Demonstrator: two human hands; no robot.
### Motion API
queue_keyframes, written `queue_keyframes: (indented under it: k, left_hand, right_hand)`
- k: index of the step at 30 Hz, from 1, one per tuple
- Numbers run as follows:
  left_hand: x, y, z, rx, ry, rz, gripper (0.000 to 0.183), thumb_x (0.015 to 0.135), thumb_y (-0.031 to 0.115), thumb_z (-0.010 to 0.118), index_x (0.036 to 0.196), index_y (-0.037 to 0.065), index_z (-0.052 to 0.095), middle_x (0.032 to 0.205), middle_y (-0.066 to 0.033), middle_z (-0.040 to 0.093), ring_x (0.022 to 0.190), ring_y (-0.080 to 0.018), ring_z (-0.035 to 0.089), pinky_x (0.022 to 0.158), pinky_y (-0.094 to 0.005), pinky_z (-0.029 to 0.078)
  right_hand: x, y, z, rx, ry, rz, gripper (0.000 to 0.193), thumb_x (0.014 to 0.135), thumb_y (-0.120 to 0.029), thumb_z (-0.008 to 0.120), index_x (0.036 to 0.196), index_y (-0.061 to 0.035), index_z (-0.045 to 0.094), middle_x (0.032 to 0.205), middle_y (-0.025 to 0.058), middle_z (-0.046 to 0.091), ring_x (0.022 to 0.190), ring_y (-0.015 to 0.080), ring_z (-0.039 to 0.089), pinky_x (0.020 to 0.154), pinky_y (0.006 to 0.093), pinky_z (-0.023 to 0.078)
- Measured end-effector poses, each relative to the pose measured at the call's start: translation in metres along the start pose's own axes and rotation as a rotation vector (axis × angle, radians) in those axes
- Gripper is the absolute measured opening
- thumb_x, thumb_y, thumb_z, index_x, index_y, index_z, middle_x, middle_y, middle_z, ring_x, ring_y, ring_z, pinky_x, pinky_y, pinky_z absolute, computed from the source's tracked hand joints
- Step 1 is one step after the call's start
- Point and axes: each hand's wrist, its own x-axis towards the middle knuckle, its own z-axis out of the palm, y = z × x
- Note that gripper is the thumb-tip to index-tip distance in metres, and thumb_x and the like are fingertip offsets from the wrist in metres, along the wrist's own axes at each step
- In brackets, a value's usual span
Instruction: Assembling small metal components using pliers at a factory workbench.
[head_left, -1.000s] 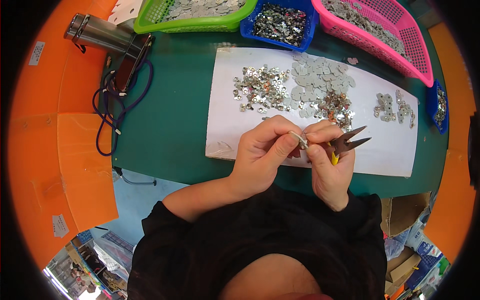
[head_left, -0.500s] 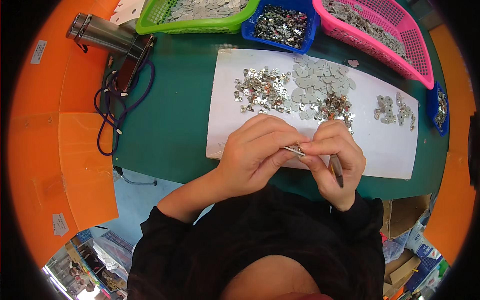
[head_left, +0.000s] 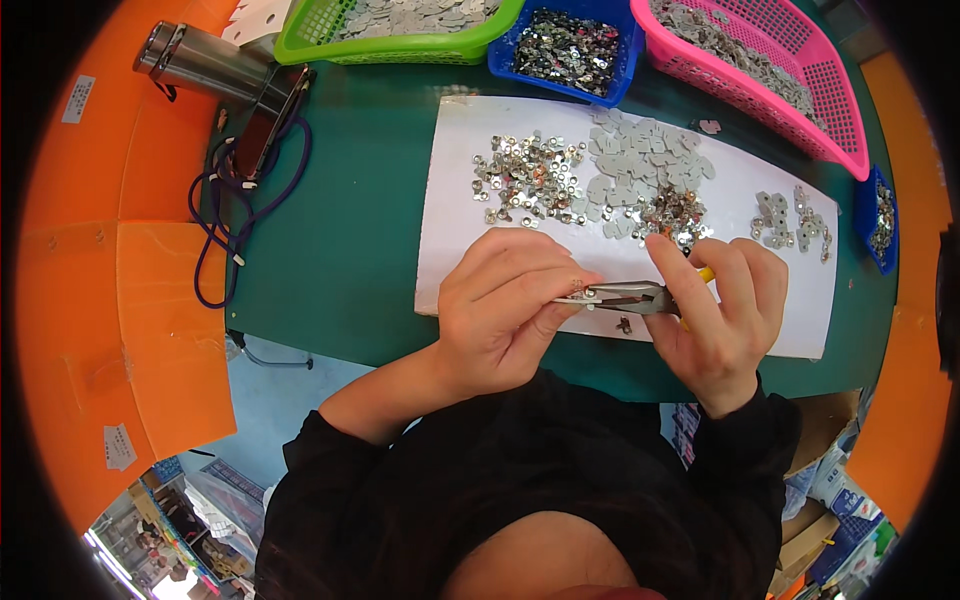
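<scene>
My left hand (head_left: 500, 310) is closed in a pinch on a small flat grey plate (head_left: 571, 300) with a shiny metal clip at its edge. In my right hand (head_left: 728, 325) is a pair of pliers (head_left: 645, 297) with yellow handles, pointing left. The plier jaws reach the clip beside my left fingertips; how tightly they close on it is too small to tell. One loose small metal part (head_left: 625, 325) lies just below the pliers. Beyond my hands, a heap of metal clips (head_left: 530, 180) and a heap of grey plates (head_left: 645, 155) lie on a white board (head_left: 450, 240).
Along the far edge stand a green basket (head_left: 400, 50), a blue bin (head_left: 602, 97) and a pink basket (head_left: 750, 107). Finished-looking pieces (head_left: 775, 220) and a small blue tray (head_left: 866, 225) are at right. A steel flask (head_left: 215, 65) and a purple cord (head_left: 300, 165) lie left.
My right hand has moved right, off the small piece, and swung the pliers round so their jaws meet the clip. A loose metal part now shows below. My left hand keeps its pinch.
</scene>
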Motion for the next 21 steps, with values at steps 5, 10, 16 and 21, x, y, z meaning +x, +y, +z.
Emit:
queue_keyframes:
  k: [5,10,16,21]
  left_hand:
    - [-0.001,0.0,-0.001,0.064,-0.007,0.019,0.021,0.077,0.007,0.074,0.097,0.003,0.072,0.087,-0.0078,0.067,0.083,-0.0266,0.061,0.072,-0.0337,0.051]
    - [0.003,0.001,-0.002,0.141,-0.021,0.051,0.026,0.072,0.006,0.076,0.097,0.004,0.072,0.089,-0.0071,0.069,0.085,-0.0267,0.062,0.072,-0.0332,0.052]
    - [0.001,0.002,-0.003,0.137,-0.094,0.048,0.01,0.083,0.004,0.068,0.092,0.0,0.069,0.088,-0.0092,0.07,0.09,-0.0302,0.065,0.077,-0.0349,0.052]
    - [0.003,0.003,-0.002,-0.005,-0.096,-0.099,0.007,0.088,0.002,0.063,0.091,-0.001,0.068,0.087,-0.0096,0.07,0.087,-0.0292,0.065,0.077,-0.0352,0.052]
  right_hand:
    - [0.002,0.0,-0.003,-0.004,-0.052,-0.01,0.053,0.055,-0.026,0.075,0.106,-0.0128,0.07,0.092,0.0036,0.055,0.083,0.0243,0.053,0.072,0.0385,0.041]
    - [0.003,0.004,-0.006,0.014,-0.123,-0.013,0.057,0.052,-0.027,0.076,0.107,-0.0116,0.07,0.089,0.002,0.054,0.081,0.0218,0.052,0.069,0.0361,0.041]
    - [0.009,0.005,-0.014,0.004,-0.298,-0.025,0.043,0.054,-0.028,0.077,0.092,-0.0115,0.067,0.083,0.0012,0.055,0.076,0.0206,0.053,0.065,0.0337,0.04]
    - [0.012,0.007,-0.01,0.543,-0.468,0.226,0.022,0.069,-0.014,0.076,0.087,-0.0044,0.066,0.072,0.0094,0.058,0.068,0.0283,0.057,0.061,0.0353,0.043]
